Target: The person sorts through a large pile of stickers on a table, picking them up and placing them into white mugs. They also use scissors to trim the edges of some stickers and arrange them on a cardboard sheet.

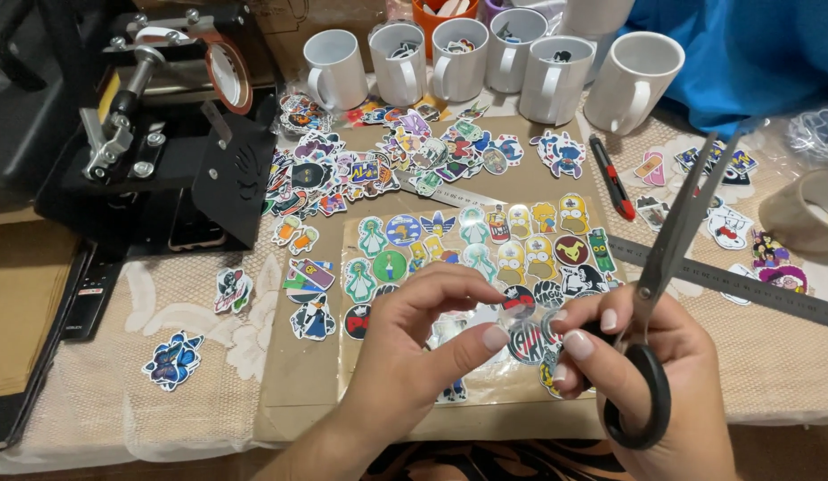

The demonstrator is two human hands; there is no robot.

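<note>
Here the left hand (pixel 414 343) pinches a small clear sticker cutout (pixel 472 319) between thumb and fingers above the sticker sheet (pixel 485 258); the right hand (pixel 645 383) grips black-handled scissors (pixel 663 267), blades pointing away over the surface (pixel 209 356).

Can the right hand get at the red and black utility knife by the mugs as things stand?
Probably not right away: the right hand is gripping the scissors. The utility knife lies uncovered on the cardboard, so the path is free.

The desk (pixel 209 374) is covered by a lace cloth (pixel 770 374); white mugs (pixel 335 69), loose stickers (pixel 172 360), a steel ruler (pixel 743 285) and a black press (pixel 155 134) are laid on it.
</note>
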